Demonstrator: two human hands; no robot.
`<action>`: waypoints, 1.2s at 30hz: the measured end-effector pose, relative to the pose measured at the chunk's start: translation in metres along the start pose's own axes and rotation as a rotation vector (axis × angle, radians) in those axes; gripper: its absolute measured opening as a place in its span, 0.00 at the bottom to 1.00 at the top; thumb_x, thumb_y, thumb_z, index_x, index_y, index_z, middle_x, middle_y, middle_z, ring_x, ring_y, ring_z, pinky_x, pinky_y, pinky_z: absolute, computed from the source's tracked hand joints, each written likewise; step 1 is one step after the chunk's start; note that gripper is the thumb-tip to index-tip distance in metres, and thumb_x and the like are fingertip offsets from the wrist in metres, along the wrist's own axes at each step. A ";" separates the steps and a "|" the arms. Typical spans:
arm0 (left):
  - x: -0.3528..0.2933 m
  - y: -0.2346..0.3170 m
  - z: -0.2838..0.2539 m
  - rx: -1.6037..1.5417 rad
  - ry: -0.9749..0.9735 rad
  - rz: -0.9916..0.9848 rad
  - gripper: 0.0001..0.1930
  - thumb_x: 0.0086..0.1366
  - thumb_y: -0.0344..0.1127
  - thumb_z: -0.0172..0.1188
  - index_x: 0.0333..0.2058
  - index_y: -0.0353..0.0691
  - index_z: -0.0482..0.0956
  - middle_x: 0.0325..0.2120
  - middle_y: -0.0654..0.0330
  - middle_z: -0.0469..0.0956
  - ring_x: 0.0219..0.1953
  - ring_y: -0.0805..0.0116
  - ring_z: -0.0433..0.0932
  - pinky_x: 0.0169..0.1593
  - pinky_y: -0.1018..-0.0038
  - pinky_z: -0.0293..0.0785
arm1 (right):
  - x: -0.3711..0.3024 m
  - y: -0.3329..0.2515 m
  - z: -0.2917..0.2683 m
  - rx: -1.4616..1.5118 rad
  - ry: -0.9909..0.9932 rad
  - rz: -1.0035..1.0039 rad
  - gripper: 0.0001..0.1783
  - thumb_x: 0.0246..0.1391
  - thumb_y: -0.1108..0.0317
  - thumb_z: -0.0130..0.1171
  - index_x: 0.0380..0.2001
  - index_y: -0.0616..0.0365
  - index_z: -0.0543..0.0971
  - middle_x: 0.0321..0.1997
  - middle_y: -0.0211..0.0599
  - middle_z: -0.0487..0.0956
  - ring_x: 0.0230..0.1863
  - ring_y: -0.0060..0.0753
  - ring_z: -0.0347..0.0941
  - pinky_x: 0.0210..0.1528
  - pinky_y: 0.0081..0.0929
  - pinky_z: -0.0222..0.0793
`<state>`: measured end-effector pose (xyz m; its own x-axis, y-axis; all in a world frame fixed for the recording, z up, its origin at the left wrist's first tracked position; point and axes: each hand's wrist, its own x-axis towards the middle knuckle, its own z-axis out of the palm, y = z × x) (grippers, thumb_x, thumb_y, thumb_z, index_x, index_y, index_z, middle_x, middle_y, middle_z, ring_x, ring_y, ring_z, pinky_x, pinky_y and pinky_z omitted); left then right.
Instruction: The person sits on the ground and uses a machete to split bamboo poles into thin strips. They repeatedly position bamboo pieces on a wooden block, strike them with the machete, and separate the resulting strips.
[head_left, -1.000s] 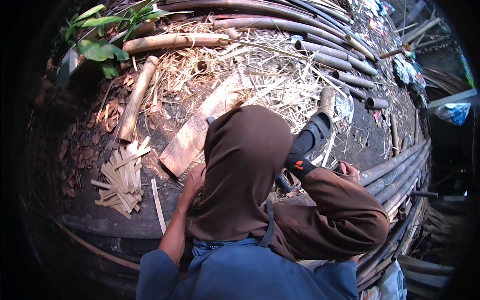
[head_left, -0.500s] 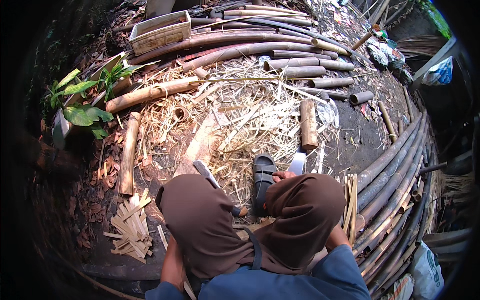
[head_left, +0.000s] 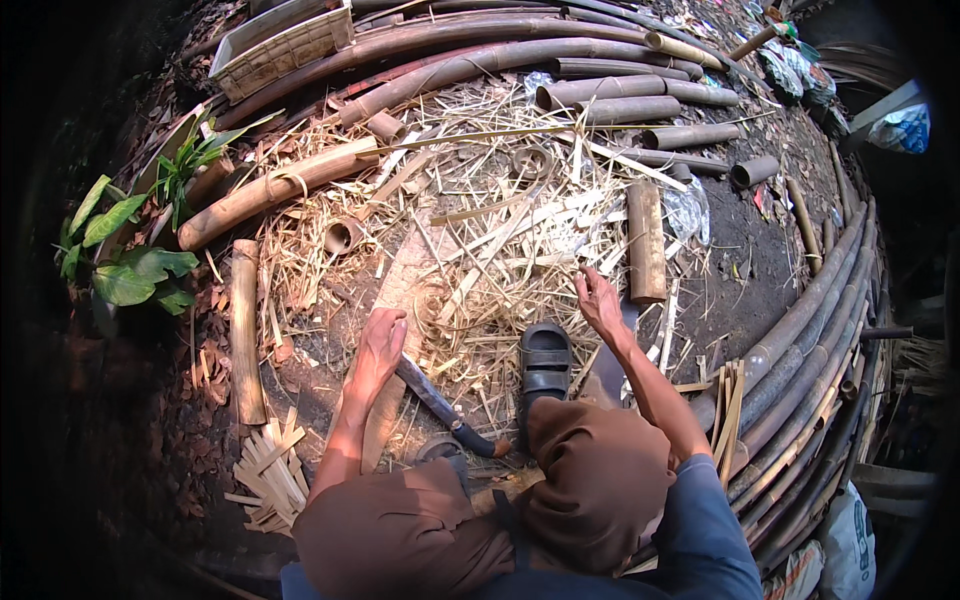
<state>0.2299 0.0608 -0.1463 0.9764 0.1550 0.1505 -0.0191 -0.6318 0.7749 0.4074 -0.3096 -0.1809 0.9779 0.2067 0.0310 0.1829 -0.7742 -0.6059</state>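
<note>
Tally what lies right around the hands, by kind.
Hands: 2, left hand, right hand
Knife: 1
Plank: 1
Sandal: 1
Short bamboo log: 1
Total: 6

Two bare hands: the left hand [head_left: 380, 345] and the right hand [head_left: 600, 300]. One black sandal [head_left: 545, 368], one long knife [head_left: 440, 402], one flat wooden plank [head_left: 400, 340], one slatted crate [head_left: 283, 42], one pile of short bamboo splints [head_left: 268, 478], one leafy green plant [head_left: 125, 262]
</note>
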 end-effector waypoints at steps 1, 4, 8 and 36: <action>0.009 -0.003 0.009 0.033 0.014 0.015 0.11 0.64 0.29 0.52 0.43 0.31 0.74 0.36 0.45 0.73 0.39 0.47 0.74 0.44 0.62 0.70 | 0.002 -0.002 0.018 -0.038 0.060 -0.058 0.20 0.60 0.61 0.50 0.51 0.59 0.74 0.33 0.58 0.77 0.34 0.59 0.76 0.39 0.47 0.70; 0.021 -0.004 0.023 0.073 0.018 -0.029 0.11 0.63 0.28 0.53 0.43 0.32 0.73 0.37 0.46 0.72 0.40 0.47 0.73 0.45 0.60 0.69 | 0.016 -0.056 0.045 -0.133 0.050 -0.279 0.19 0.55 0.71 0.55 0.52 0.55 0.72 0.42 0.45 0.71 0.39 0.52 0.72 0.40 0.45 0.71; 0.019 0.009 0.051 0.003 -0.057 -0.141 0.11 0.61 0.28 0.54 0.42 0.32 0.73 0.37 0.46 0.73 0.41 0.47 0.73 0.47 0.59 0.69 | 0.046 -0.073 0.072 -0.193 -0.085 -0.550 0.21 0.50 0.73 0.56 0.49 0.51 0.72 0.49 0.41 0.70 0.54 0.47 0.66 0.54 0.41 0.63; 0.021 0.173 -0.094 0.473 0.155 0.301 0.35 0.58 0.41 0.65 0.62 0.45 0.62 0.50 0.51 0.74 0.54 0.58 0.73 0.59 0.61 0.63 | 0.020 -0.262 -0.121 -0.412 -0.264 -0.984 0.23 0.64 0.47 0.47 0.22 0.52 0.70 0.14 0.29 0.66 0.14 0.31 0.61 0.20 0.38 0.60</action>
<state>0.2274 0.0261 0.0485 0.8994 0.0032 0.4371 -0.1576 -0.9304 0.3310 0.3915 -0.1753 0.0746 0.3427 0.9266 0.1545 0.9387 -0.3311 -0.0962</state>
